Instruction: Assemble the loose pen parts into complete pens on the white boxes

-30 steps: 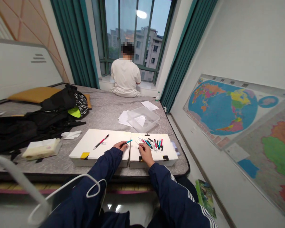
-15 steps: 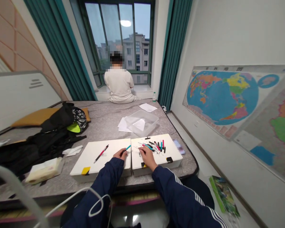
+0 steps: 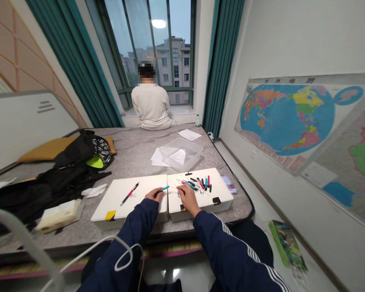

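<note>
My left hand (image 3: 154, 194) is closed around a teal and black pen barrel (image 3: 164, 188) whose teal end points right. Just across from it, my right hand (image 3: 188, 196) pinches a thin, pale stick like a pen refill (image 3: 173, 187), its tip close to the barrel; I cannot tell if they touch. Beyond my right hand, loose pen parts (image 3: 200, 184) in black, red, teal and white lie on the right white box (image 3: 207, 206). On the left white box (image 3: 109, 194) rests a whole red and black pen (image 3: 129, 194).
Behind the boxes stand a clear plastic bin (image 3: 185, 156) and white papers (image 3: 158, 158). A tissue pack (image 3: 61, 215) and black bag (image 3: 67, 174) lie left. A person in white (image 3: 150, 105) sits by the window, back turned. A white cable (image 3: 109, 239) loops over my left sleeve.
The teal barrel has swung a little flatter and its end sits closer to the thin stick. Both hands stay nearly in place; the view has shifted slightly.
</note>
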{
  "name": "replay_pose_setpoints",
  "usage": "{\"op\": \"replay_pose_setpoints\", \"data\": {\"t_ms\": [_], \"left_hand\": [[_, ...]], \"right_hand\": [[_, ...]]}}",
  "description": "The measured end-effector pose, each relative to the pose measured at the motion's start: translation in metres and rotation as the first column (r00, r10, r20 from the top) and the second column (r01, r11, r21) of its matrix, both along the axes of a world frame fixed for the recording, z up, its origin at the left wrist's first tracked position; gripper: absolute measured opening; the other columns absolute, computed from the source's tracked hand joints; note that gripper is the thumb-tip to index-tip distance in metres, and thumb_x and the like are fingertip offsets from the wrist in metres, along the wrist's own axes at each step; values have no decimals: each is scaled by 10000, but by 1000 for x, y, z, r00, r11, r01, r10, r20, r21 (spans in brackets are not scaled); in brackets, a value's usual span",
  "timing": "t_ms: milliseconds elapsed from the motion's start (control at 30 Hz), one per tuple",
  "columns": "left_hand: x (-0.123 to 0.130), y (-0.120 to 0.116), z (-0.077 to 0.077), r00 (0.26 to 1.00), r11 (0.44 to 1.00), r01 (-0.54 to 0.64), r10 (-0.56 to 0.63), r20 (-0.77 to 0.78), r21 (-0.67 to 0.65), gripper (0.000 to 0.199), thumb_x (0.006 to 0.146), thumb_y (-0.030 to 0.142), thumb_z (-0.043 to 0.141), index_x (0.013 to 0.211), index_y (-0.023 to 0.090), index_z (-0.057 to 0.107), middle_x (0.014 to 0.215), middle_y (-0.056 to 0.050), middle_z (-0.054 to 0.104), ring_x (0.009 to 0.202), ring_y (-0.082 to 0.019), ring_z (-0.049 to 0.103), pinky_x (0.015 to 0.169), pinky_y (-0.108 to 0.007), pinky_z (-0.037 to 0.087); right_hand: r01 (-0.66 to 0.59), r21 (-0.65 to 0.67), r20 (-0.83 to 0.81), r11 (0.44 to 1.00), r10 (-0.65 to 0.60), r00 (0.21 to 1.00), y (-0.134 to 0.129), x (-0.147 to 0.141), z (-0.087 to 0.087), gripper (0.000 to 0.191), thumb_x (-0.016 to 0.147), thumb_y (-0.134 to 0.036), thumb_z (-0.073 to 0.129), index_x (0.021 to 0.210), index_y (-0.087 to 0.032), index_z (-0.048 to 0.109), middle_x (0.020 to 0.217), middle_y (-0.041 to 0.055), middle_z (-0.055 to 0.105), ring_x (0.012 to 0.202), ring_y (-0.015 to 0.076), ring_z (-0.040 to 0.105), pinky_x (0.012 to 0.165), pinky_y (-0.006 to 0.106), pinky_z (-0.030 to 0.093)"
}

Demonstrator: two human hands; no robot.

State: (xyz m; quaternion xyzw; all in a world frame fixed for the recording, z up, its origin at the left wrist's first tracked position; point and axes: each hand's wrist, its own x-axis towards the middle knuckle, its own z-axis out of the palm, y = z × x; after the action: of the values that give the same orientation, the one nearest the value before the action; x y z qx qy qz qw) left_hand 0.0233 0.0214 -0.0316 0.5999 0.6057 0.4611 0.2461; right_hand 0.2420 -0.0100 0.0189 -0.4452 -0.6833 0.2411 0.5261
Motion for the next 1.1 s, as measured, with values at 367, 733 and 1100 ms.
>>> {"op": "replay_pose_setpoints", "data": {"t_ms": [367, 733, 1100], "left_hand": [[5, -14, 17, 949, 965, 183, -123, -292, 190, 304, 799, 188, 467, 1007, 183, 689, 917, -76, 657, 822, -175, 619, 715, -273, 508], [3, -12, 16, 843, 939, 343, -291, -453, 35, 327, 849, 305, 510, 1112, 208, 678, 764, -38, 614, 688, -151, 567, 683, -257, 463], [2, -10, 4, 796, 916, 397, -312, -518, 60, 335, 873, 313, 470, 1128, 236, 673, 825, -50, 604, 701, -135, 560, 656, -227, 456]], "right_hand": [[-54, 12, 66, 998, 53, 996, 2, -1, -4, 199, 831, -140, 530, 915, -192, 702, 908, 60, 619, 880, 182, 575, 829, 318, 453], [-90, -104, -24, 991, 88, 996, 4, 0, -7, 138, 781, -271, 628, 865, -192, 704, 815, 39, 697, 742, 175, 626, 710, 295, 491], [-80, -132, 8, 988, 82, 997, 5, -1, -6, 184, 824, -319, 570, 804, -185, 694, 748, 24, 687, 689, 161, 604, 664, 266, 453]]}}
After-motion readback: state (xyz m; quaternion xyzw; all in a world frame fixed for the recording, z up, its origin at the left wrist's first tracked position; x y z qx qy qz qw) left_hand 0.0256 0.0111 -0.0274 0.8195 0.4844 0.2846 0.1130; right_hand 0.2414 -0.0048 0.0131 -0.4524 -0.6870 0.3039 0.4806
